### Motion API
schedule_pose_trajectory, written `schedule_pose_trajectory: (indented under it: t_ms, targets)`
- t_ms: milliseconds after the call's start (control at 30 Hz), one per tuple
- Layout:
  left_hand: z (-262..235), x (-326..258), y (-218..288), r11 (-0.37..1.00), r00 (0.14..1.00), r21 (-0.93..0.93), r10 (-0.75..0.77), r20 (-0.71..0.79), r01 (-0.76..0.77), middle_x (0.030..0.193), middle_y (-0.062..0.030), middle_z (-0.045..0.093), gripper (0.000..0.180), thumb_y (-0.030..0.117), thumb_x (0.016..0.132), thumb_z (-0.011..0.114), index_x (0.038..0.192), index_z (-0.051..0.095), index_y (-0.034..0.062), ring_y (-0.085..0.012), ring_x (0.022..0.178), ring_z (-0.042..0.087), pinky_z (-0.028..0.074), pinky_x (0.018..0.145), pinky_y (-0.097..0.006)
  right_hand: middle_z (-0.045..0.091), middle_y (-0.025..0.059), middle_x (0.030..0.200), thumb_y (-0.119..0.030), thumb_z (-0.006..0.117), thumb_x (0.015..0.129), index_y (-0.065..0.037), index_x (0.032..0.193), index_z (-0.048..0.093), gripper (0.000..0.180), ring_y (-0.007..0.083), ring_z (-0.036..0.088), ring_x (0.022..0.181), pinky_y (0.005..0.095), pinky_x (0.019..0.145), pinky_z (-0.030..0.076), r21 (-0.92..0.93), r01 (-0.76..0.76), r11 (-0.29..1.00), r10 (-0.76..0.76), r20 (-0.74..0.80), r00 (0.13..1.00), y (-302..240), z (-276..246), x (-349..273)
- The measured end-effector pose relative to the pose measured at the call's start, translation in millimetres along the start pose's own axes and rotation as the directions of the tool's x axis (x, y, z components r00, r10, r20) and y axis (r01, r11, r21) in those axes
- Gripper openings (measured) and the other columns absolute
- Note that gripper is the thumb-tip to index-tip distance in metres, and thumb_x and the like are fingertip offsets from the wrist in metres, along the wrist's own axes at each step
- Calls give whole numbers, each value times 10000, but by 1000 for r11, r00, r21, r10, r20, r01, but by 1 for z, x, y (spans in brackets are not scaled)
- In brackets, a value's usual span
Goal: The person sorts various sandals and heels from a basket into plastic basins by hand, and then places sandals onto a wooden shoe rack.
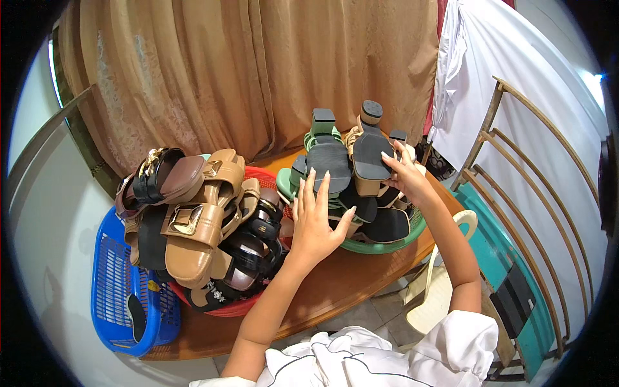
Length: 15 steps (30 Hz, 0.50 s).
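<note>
My left hand [319, 222] is open, its fingers spread and their tips against the black sole of an upturned green heeled sandal [329, 168]. Beside it lies an upturned tan heeled sandal [372, 155] with a black sole and a round block heel. My right hand [407, 173] is at that sandal's right edge, fingers apart, one fingertip on the sole. Both sandals top a heap of footwear in a green basket [380, 247]. Under the hands, more black-soled sandals [387, 224] show partly.
Left of my hands, a red basket [261, 174] is heaped with brown, tan and black sandals [193, 238]. A blue plastic basket [116, 290] stands at the wooden table's [322, 290] left end. A cream plastic chair [425, 303] and a metal-railed frame [516, 161] stand at right; brown curtains [258, 64] hang behind.
</note>
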State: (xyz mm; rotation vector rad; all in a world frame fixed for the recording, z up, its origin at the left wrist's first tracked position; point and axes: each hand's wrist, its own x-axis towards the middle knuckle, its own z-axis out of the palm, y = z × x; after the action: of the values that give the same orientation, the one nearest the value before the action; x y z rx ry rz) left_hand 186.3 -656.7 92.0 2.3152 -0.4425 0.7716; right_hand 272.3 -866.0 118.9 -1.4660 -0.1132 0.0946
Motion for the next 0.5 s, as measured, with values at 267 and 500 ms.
schedule_pose_trajectory:
  t_ms: [267,500]
  targets:
    - [2,-3,0,999,1000,-35,-5,30,6,1356,-199,171,700,345,754,587,1303,259,62,-415,1237,185,188,967,-542,437,76,1128,-317,544,831,-190,1337,116,675,159,523,852,336,764,435,-15,-15,1000,15,10,1000,2,-4,-1]
    - [-18,-14,10,999,998,18,47,-50,-46,1319,-233,228,680,303,743,614,1279,297,29,-401,1220,235,216,987,-457,342,141,1096,-310,589,795,-40,1331,112,767,184,430,912,312,811,367,-514,318,797,-469,-195,861,13,2,-23]
